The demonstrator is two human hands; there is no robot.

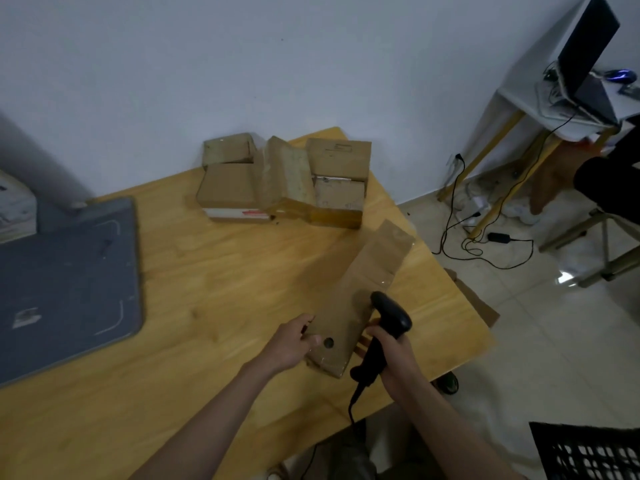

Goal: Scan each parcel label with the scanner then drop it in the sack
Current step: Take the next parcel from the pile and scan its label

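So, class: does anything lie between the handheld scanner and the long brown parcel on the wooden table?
Nothing visible does. The right hand grips the scanner beside the long parcel, its head over the cardboard. The left hand holds the parcel's near end. No label shows on the upper face, and no sack is in view.

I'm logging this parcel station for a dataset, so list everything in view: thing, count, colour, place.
long parcel: one, brown, near table edge, under both hands
stacked parcels: about five, brown, table's far end by the wall
scanner: one, black, corded, over the long parcel
table: one, light wood
mat: one, grey, table's left
laptop: one, dark, white side table at right
crate: one, black, floor, bottom right
cables: several, black, floor
left hand: holds the long parcel's near end
right hand: grips the scanner
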